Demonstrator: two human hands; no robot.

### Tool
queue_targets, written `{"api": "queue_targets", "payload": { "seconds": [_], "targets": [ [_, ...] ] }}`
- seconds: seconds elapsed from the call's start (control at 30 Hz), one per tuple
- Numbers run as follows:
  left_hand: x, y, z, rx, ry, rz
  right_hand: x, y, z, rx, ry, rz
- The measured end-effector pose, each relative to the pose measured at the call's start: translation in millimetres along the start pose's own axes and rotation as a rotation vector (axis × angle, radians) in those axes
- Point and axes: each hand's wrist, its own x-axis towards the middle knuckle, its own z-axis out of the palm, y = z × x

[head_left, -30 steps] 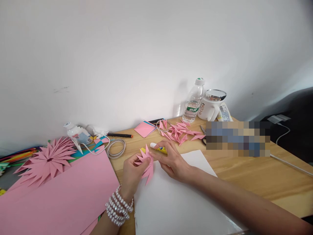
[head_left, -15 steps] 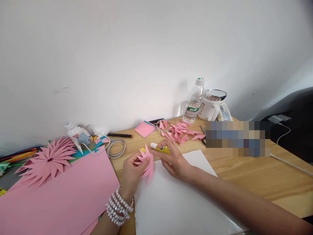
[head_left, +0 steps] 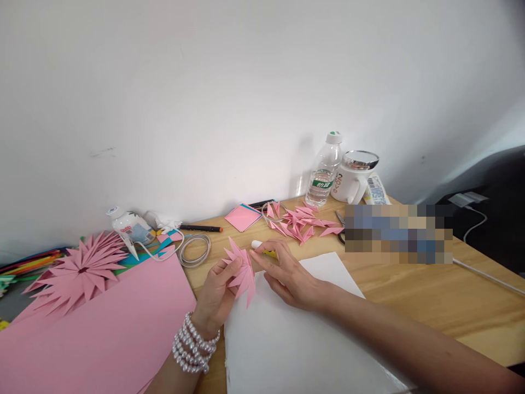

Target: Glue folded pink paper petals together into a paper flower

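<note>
My left hand (head_left: 219,290) is closed on a fan of folded pink paper (head_left: 241,275), its points spread up, left and down. Thumb on the front, the other fingers are mostly behind the paper. In my right hand (head_left: 291,273) is a glue stick (head_left: 257,244) with a white end; a bit of its yellow body shows between the fingers. The index fingertip is close to the right edge of the fan. Both hands are over the far left part of a white board (head_left: 303,339). Loose folded pink paper pieces (head_left: 303,221) lie beyond my right hand.
A larger pink paper star (head_left: 84,269) rests on pink sheets (head_left: 110,323) at left. Behind are a white bottle (head_left: 130,225), a coiled cable (head_left: 194,250), a black marker (head_left: 200,227) and pink squares (head_left: 243,217). A water bottle (head_left: 322,178), mug (head_left: 351,180) and scissors (head_left: 341,227) stand or lie right.
My left hand has shifted slightly left and turned the pink fan. A yellow bit behind the fan is now hidden. My right fingers cover more of the glue stick.
</note>
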Motion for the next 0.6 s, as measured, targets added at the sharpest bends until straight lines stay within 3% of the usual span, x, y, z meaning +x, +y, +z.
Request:
{"api": "queue_targets", "payload": {
  "seconds": [0.17,0.3,0.4,0.47,0.6],
  "targets": [
    [2,-1,-5.4,-0.035,-0.077,-0.003,0,-2,1,-0.026,-0.025,-0.019],
    [2,0,-4.8,-0.015,-0.047,-0.029,-3,4,4,-0.064,0.033,-0.011],
    [1,2,-5.5,-0.047,-0.01,-0.018,-6,17,6,-0.147,0.186,0.103],
    [2,3,-7.2,-0.074,0.013,-0.01,-8,26,9,-0.241,0.219,0.241],
    [4,3,-10.0,-0.072,0.022,-0.005,-13,39,17,-0.285,-0.012,0.385]
  ]
}}
